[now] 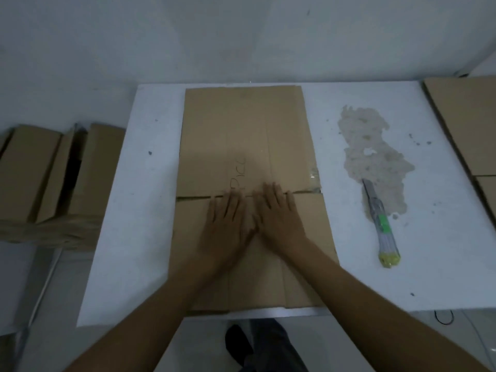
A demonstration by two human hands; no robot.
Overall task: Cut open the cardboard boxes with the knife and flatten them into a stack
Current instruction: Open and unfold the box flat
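Flat, both the left hand (pixel 228 224) and the right hand (pixel 279 218) press the cardboard box (pixel 247 135) mid-table (pixel 150 183).

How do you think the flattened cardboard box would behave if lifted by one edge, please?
The flattened cardboard box would probably fold at the flap crease under the left hand and right hand. Thin and flat on the white table, it likely slides easily.
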